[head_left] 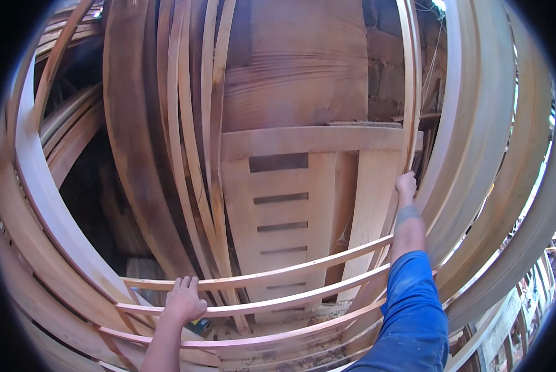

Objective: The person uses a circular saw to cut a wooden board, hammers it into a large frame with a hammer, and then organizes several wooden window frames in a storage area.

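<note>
My left hand [185, 300] is at lower left, its fingers curled over the top one of three long, thin crosswise wooden slats [303, 266]. The middle slat [327, 289] passes by the same hand. Farther off to the right, my right arm, in a blue sleeve, reaches forward. My right hand [405, 184] is closed around narrow upright wooden strips [410, 93] that lean against the back. Behind the slats stands a pale wooden panel [281, 217] with several horizontal slots in it.
Wide upright boards [470, 136] line the right side. On the left lean a broad brown plank [129, 111] and several thin strips [188, 124]. A large brown sheet [296, 68] is at the back, beside a rough block wall [386, 87]. A pale board [61, 204] curves along the left.
</note>
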`<state>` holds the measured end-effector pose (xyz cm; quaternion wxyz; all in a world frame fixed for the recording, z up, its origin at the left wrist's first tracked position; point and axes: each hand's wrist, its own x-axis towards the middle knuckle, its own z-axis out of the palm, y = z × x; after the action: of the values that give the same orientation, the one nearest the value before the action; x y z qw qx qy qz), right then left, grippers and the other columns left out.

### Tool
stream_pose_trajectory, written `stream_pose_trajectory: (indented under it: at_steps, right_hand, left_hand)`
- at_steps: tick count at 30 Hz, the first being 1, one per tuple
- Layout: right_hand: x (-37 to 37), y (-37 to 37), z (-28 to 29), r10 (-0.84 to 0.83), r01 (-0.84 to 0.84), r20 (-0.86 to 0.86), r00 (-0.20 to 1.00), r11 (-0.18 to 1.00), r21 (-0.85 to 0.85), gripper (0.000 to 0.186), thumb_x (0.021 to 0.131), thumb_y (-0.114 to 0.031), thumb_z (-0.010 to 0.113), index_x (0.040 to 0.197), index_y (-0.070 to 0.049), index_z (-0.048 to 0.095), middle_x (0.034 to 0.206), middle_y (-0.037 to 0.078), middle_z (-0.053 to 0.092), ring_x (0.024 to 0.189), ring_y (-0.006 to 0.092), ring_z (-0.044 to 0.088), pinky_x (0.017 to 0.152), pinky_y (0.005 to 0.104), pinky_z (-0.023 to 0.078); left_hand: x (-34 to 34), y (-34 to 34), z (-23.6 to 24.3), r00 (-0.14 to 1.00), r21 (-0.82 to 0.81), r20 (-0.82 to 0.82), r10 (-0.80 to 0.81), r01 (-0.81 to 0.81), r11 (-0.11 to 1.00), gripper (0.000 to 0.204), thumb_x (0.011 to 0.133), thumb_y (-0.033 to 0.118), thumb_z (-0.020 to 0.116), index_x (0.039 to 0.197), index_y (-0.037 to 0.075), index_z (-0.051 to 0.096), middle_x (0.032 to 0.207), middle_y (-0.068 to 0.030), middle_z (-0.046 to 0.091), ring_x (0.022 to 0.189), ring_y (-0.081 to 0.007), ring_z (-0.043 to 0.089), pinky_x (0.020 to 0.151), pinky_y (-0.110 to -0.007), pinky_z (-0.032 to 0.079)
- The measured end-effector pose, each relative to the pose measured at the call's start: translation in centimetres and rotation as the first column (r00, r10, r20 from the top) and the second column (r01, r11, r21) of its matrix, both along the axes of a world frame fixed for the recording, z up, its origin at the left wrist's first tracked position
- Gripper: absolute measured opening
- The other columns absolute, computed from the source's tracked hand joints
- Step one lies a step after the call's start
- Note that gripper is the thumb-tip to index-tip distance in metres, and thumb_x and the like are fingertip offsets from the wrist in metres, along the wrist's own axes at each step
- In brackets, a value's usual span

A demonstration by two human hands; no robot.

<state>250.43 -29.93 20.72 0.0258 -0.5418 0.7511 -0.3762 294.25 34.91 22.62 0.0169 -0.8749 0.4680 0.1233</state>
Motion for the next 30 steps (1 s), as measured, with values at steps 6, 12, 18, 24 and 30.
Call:
stream_pose_trajectory:
  at_steps: [6,12,18,24,30]
  right_hand:
    - [4.0,2.0,0.9,-0.014,-0.004,0.127,0.992,0.990,0.138,0.044,0.092,-0.021,0.060,0.125,0.007,0.057,0.119,0.029,0.068,0.113,0.0425,0.067,0.099,0.0489,0.054]
    - [16.3,6.5,3.7,0.341,-0.346,-0.062,0.938,0.914,-0.211,0.054,0.089,-0.021,0.058,0.136,0.004,0.051,0.132,0.034,0.054,0.123,0.0482,0.054,0.106,0.0520,0.045]
    - [36.7,14.9,4.9,0.790,-0.792,-0.106,0.604,0.580,-0.192,0.036,0.092,-0.027,0.059,0.114,-0.002,0.070,0.111,0.026,0.070,0.110,0.0395,0.066,0.098,0.0477,0.050]
    - [57.2,21.6,0.4,0.949,-0.978,0.269,0.164,0.192,-0.084,0.047,0.095,-0.036,0.065,0.117,0.005,0.068,0.104,0.022,0.074,0.095,0.0296,0.073,0.082,0.0393,0.057]
    - [67.1,25.0,-3.2,0.910,-0.958,0.346,0.229,0.273,-0.085,0.098,0.081,-0.051,0.076,0.145,0.013,0.039,0.143,0.037,0.049,0.135,0.0450,0.051,0.113,0.0441,0.042]
  left_hand:
    - [0.0,1.0,1.0,0.998,0.033,-0.055,0.038,-0.036,0.999,0.078,0.080,0.029,0.056,0.149,-0.001,0.038,0.155,-0.0230,0.039,0.146,-0.0402,0.034,0.123,-0.045,0.031]
    - [0.3,0.9,0.6,0.999,-0.061,-0.050,0.020,-0.023,0.998,0.073,0.083,0.030,0.056,0.148,0.000,0.041,0.153,-0.0218,0.043,0.144,-0.0405,0.036,0.121,-0.046,0.033]
    - [0.1,1.5,0.8,0.992,0.012,-0.043,0.117,-0.116,0.993,0.072,0.084,0.024,0.053,0.151,0.001,0.038,0.158,-0.0187,0.038,0.149,-0.0371,0.032,0.121,-0.047,0.033]
    - [-0.9,0.3,1.7,0.989,0.005,-0.086,0.124,-0.124,0.992,0.071,0.085,0.022,0.052,0.152,0.002,0.038,0.159,-0.0176,0.036,0.151,-0.0362,0.028,0.120,-0.051,0.032]
    - [-1.6,-0.1,1.8,0.989,0.003,-0.066,0.135,-0.136,0.991,0.070,0.089,0.017,0.049,0.156,0.004,0.035,0.163,-0.0137,0.033,0.152,-0.0301,0.027,0.117,-0.052,0.033]
